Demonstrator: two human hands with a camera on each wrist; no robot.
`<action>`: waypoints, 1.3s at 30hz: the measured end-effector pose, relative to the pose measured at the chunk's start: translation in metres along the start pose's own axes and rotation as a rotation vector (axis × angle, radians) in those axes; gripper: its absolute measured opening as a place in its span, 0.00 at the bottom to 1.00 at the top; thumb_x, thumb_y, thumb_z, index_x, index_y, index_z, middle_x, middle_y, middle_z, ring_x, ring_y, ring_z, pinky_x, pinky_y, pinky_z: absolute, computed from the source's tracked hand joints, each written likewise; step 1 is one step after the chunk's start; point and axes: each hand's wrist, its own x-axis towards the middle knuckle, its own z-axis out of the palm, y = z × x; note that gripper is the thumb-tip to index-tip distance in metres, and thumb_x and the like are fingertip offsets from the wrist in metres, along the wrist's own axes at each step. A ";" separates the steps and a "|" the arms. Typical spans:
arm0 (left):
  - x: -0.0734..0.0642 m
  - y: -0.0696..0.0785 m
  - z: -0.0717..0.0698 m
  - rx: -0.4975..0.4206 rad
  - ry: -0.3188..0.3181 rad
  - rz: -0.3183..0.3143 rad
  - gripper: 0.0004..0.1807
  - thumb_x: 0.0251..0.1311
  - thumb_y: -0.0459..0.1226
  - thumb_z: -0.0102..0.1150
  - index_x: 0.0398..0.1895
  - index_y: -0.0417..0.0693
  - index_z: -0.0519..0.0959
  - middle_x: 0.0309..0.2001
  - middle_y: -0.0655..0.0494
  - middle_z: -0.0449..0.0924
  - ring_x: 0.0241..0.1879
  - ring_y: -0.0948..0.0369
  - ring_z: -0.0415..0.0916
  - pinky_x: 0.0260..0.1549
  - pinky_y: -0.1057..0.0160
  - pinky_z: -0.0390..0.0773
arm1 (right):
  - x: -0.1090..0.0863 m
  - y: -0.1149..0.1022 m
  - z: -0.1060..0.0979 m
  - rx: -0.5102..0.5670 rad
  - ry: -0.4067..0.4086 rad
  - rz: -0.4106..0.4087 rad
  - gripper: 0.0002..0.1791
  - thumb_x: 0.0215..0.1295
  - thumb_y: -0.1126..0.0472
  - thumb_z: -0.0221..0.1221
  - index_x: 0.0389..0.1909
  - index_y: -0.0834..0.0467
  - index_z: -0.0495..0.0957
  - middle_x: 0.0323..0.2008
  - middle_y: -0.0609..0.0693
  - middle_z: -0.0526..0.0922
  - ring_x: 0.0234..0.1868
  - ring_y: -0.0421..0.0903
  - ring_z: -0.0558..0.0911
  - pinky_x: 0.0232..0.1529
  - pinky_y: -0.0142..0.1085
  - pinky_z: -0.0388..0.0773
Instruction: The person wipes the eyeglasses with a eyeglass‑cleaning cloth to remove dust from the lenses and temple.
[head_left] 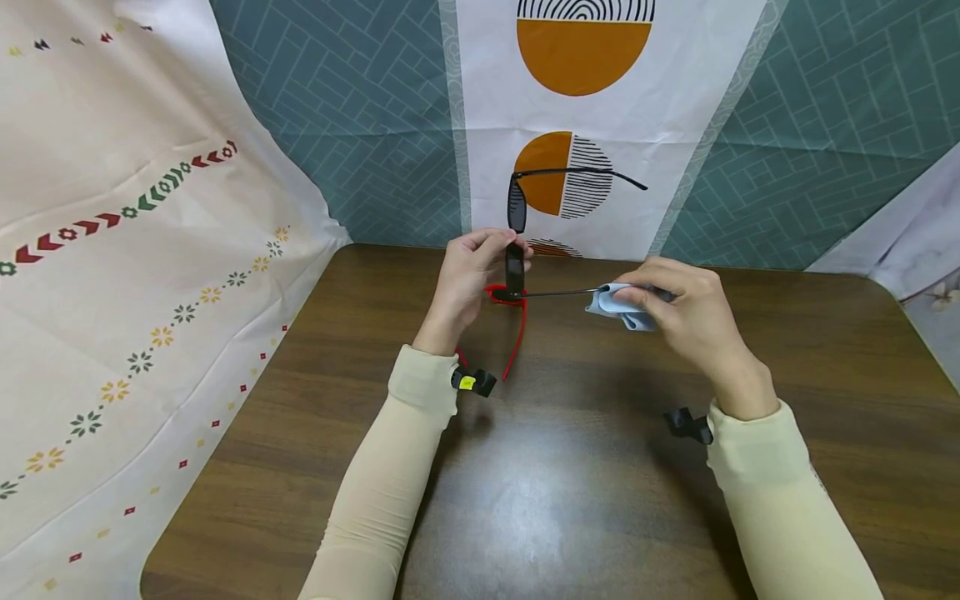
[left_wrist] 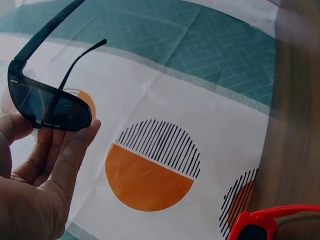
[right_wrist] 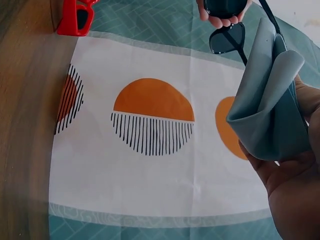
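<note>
Black sunglasses [head_left: 516, 208] are held up above the far part of the table, both temples unfolded and pointing right. My left hand [head_left: 468, 279] pinches them near the middle of the frame, thumb and fingers at the lens edge in the left wrist view. In my right hand [head_left: 686, 308] is a folded light blue cloth [head_left: 626, 308], gripped around the end of the nearer temple. The right wrist view shows the cloth [right_wrist: 270, 105] doubled over the temple, its tip hidden inside. Red sunglasses [head_left: 517, 342] lie on the table behind my left wrist, partly covered by it.
The brown wooden table [head_left: 570, 467] reaches to a hanging patterned cloth [head_left: 360, 125] at its far edge. A cream embroidered cloth [head_left: 150, 275] drapes along the left side, and a pale fabric [head_left: 900, 225] hangs at the right.
</note>
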 end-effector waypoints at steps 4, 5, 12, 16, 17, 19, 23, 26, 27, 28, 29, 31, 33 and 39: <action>0.000 0.001 -0.002 0.004 0.004 0.003 0.11 0.75 0.34 0.58 0.36 0.37 0.85 0.34 0.50 0.87 0.37 0.55 0.88 0.49 0.51 0.86 | -0.001 0.002 -0.003 0.009 -0.003 0.026 0.13 0.52 0.77 0.72 0.36 0.60 0.90 0.30 0.47 0.86 0.29 0.34 0.75 0.31 0.23 0.71; 0.000 0.001 -0.002 0.006 0.002 0.004 0.11 0.75 0.34 0.58 0.36 0.36 0.85 0.34 0.50 0.87 0.37 0.55 0.88 0.49 0.51 0.86 | -0.001 0.003 -0.004 0.011 -0.005 0.032 0.12 0.53 0.77 0.72 0.37 0.60 0.90 0.30 0.47 0.86 0.29 0.34 0.75 0.31 0.23 0.71; 0.000 0.001 -0.004 -0.012 -0.012 -0.010 0.11 0.74 0.34 0.58 0.36 0.36 0.85 0.34 0.48 0.86 0.37 0.53 0.88 0.48 0.51 0.87 | -0.004 0.012 -0.015 0.046 -0.039 0.168 0.10 0.58 0.75 0.71 0.39 0.61 0.91 0.31 0.46 0.86 0.29 0.36 0.77 0.30 0.24 0.72; 0.000 0.000 -0.005 0.018 -0.033 -0.026 0.11 0.75 0.34 0.57 0.36 0.38 0.85 0.34 0.49 0.87 0.36 0.55 0.87 0.47 0.53 0.87 | -0.005 0.017 -0.025 0.029 -0.015 0.328 0.06 0.65 0.69 0.69 0.41 0.63 0.91 0.31 0.37 0.85 0.29 0.37 0.76 0.30 0.25 0.71; 0.000 0.000 -0.005 0.033 -0.042 -0.030 0.11 0.75 0.34 0.56 0.36 0.38 0.85 0.35 0.49 0.87 0.35 0.56 0.87 0.47 0.53 0.87 | -0.005 0.018 -0.027 0.016 -0.004 0.359 0.06 0.67 0.67 0.69 0.42 0.63 0.90 0.31 0.35 0.84 0.29 0.37 0.76 0.30 0.25 0.70; 0.000 -0.001 -0.003 0.052 -0.063 -0.043 0.11 0.74 0.34 0.57 0.36 0.37 0.85 0.35 0.49 0.86 0.35 0.57 0.87 0.48 0.53 0.87 | -0.005 0.019 -0.030 -0.012 0.020 0.394 0.07 0.68 0.64 0.68 0.43 0.63 0.90 0.31 0.31 0.83 0.29 0.37 0.75 0.29 0.26 0.68; -0.001 -0.004 0.002 0.062 -0.102 -0.085 0.11 0.73 0.33 0.58 0.37 0.34 0.84 0.35 0.48 0.85 0.36 0.55 0.86 0.52 0.46 0.84 | -0.005 0.020 -0.028 -0.045 0.047 0.395 0.09 0.69 0.61 0.69 0.42 0.63 0.90 0.31 0.28 0.83 0.29 0.37 0.75 0.28 0.26 0.67; -0.001 -0.008 0.008 0.075 -0.127 -0.117 0.10 0.73 0.33 0.58 0.38 0.33 0.84 0.35 0.47 0.85 0.37 0.52 0.85 0.53 0.45 0.84 | -0.004 0.018 -0.022 -0.068 0.028 0.379 0.09 0.69 0.60 0.69 0.43 0.62 0.90 0.32 0.33 0.85 0.29 0.38 0.75 0.28 0.26 0.67; -0.002 -0.010 0.010 0.088 -0.135 -0.123 0.10 0.73 0.33 0.59 0.38 0.33 0.84 0.35 0.48 0.85 0.37 0.51 0.84 0.51 0.47 0.85 | -0.004 0.016 -0.020 -0.073 0.016 0.370 0.09 0.69 0.60 0.68 0.43 0.62 0.90 0.33 0.37 0.86 0.29 0.38 0.75 0.28 0.26 0.67; -0.002 -0.011 0.012 0.100 -0.143 -0.129 0.10 0.73 0.33 0.59 0.38 0.33 0.84 0.35 0.48 0.84 0.36 0.50 0.84 0.50 0.49 0.86 | -0.003 0.014 -0.017 -0.078 0.003 0.362 0.09 0.69 0.60 0.68 0.43 0.62 0.90 0.34 0.41 0.86 0.29 0.38 0.75 0.29 0.26 0.67; -0.003 -0.012 0.014 0.111 -0.150 -0.134 0.10 0.73 0.33 0.59 0.38 0.33 0.84 0.35 0.48 0.84 0.36 0.48 0.83 0.49 0.51 0.86 | -0.003 0.012 -0.014 -0.080 -0.009 0.352 0.09 0.69 0.61 0.68 0.43 0.62 0.89 0.34 0.44 0.87 0.29 0.37 0.76 0.29 0.25 0.68; -0.003 -0.016 0.019 0.126 -0.160 -0.144 0.10 0.73 0.33 0.59 0.37 0.33 0.84 0.35 0.48 0.84 0.36 0.47 0.82 0.46 0.55 0.86 | -0.002 0.008 -0.009 -0.075 -0.035 0.328 0.07 0.68 0.63 0.68 0.42 0.62 0.90 0.35 0.51 0.87 0.29 0.37 0.76 0.30 0.24 0.69; -0.005 -0.019 0.023 0.134 -0.174 -0.151 0.10 0.72 0.33 0.59 0.37 0.32 0.84 0.35 0.48 0.83 0.36 0.43 0.81 0.47 0.55 0.86 | -0.001 0.004 -0.004 -0.069 -0.069 0.294 0.06 0.68 0.64 0.68 0.42 0.61 0.90 0.35 0.52 0.88 0.31 0.37 0.77 0.32 0.23 0.71; -0.008 -0.027 0.031 0.156 -0.192 -0.146 0.10 0.73 0.33 0.60 0.40 0.32 0.84 0.37 0.47 0.84 0.37 0.52 0.83 0.52 0.54 0.85 | 0.000 -0.009 0.008 -0.035 -0.228 0.214 0.05 0.68 0.64 0.67 0.41 0.58 0.91 0.33 0.47 0.87 0.34 0.42 0.78 0.36 0.27 0.73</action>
